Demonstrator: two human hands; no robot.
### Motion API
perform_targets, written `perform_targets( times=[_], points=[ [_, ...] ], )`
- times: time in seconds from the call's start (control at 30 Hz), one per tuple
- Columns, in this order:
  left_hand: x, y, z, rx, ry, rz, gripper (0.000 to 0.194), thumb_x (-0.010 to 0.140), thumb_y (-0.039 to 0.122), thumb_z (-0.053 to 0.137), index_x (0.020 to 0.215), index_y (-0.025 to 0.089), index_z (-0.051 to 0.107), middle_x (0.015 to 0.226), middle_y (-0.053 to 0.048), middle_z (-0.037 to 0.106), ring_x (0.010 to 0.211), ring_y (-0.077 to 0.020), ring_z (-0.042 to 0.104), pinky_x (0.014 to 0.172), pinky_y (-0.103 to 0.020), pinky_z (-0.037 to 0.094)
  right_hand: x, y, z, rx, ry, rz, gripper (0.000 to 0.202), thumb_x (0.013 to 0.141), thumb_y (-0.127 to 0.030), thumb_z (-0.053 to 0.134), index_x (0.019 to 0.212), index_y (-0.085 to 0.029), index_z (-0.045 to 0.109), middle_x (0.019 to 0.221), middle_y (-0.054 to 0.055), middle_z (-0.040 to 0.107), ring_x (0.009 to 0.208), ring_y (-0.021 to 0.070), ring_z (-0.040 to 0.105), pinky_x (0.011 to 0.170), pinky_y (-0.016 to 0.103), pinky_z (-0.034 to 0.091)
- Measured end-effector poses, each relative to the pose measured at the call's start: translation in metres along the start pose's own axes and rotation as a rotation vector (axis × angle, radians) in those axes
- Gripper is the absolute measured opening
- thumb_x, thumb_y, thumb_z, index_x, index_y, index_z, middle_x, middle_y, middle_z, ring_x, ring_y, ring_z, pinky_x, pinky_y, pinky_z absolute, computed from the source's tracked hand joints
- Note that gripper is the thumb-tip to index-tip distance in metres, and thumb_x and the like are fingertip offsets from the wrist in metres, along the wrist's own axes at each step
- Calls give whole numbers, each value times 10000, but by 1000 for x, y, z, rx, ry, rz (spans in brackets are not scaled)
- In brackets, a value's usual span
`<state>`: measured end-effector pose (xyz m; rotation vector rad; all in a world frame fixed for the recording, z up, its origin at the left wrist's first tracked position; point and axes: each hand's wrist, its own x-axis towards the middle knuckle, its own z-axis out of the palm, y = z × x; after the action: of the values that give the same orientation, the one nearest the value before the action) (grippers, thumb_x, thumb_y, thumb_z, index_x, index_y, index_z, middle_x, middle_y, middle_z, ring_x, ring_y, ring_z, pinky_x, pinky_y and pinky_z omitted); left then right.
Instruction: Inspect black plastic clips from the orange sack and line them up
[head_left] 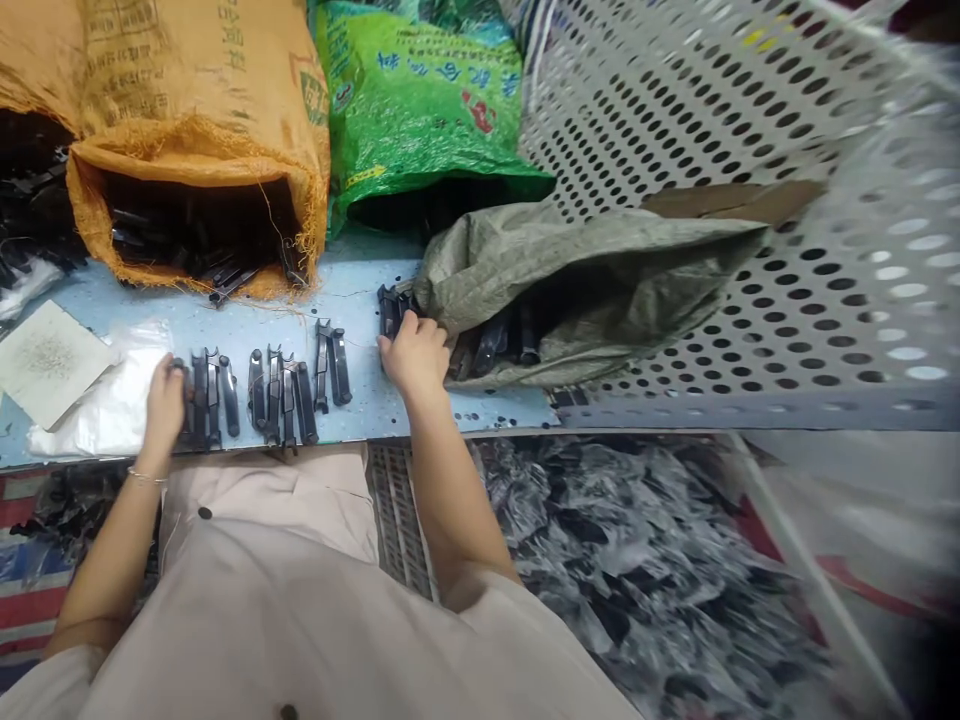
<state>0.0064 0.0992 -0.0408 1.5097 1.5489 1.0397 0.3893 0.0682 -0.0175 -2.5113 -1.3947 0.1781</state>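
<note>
On the blue table (352, 270), near its front edge, black plastic parts lie in small groups. My left hand (166, 400) touches the left end of the leftmost group (213, 398), fingers bent against a part. A middle group (282, 398) and a pair of parts (331, 365) lie to its right. My right hand (415, 352) is closed around black parts (391, 308) beside the mouth of a grey-green sack (600, 290); its fingers partly cover them. More black pieces show inside that sack.
An orange sack (202, 80) with black parts and a green sack (427, 100) stand behind. Clear plastic bags (124, 390) and a whitish square piece (52, 362) lie left. A perforated panel (697, 110) rises at right; bagged dark items (637, 560) fill the space below.
</note>
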Motion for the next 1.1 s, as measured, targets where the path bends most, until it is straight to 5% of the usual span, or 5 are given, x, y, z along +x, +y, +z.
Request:
perform_targets(
  times=[0.37,0.6,0.77,0.9,1.1],
  points=[
    [-21,21,25,291,-17,226,499,955,421,545,1405,206,521,1433,-166,485,1399,-300,399,1217,-514,295,-28,63,-21,790,191,-141,662,920,-432,506,1520,-232,311,1366,141,554,1173,273,609,983,472,520],
    [-27,24,44,373,-135,255,531,857,231,636,1379,219,542,1588,-161,306,1502,-361,270,1230,-579,256,-14,40,12,302,-30,-185,580,890,-300,524,1438,-113,490,1375,220,558,1292,345,503,1114,550,394],
    [-34,17,39,312,-53,190,525,871,173,569,1392,205,520,1623,-163,224,1536,-342,231,1250,-556,240,-35,-9,19,136,94,-273,556,941,-382,528,1454,-168,497,1585,227,323,1447,427,280,1128,673,285],
    [-38,13,34,259,-3,114,530,863,174,578,1387,230,523,1604,-146,273,1528,-319,260,1256,-545,238,-62,-26,19,181,-193,-627,709,887,-486,620,1521,-242,415,1615,174,292,1492,411,243,1156,649,295],
    [-30,2,26,163,-1,99,526,860,194,559,1386,203,565,1460,-144,517,1445,-278,414,1258,-493,256,-48,-6,19,203,-271,-601,639,889,-262,543,1513,-192,427,1530,181,442,1474,373,327,1150,635,345]
  ],
)
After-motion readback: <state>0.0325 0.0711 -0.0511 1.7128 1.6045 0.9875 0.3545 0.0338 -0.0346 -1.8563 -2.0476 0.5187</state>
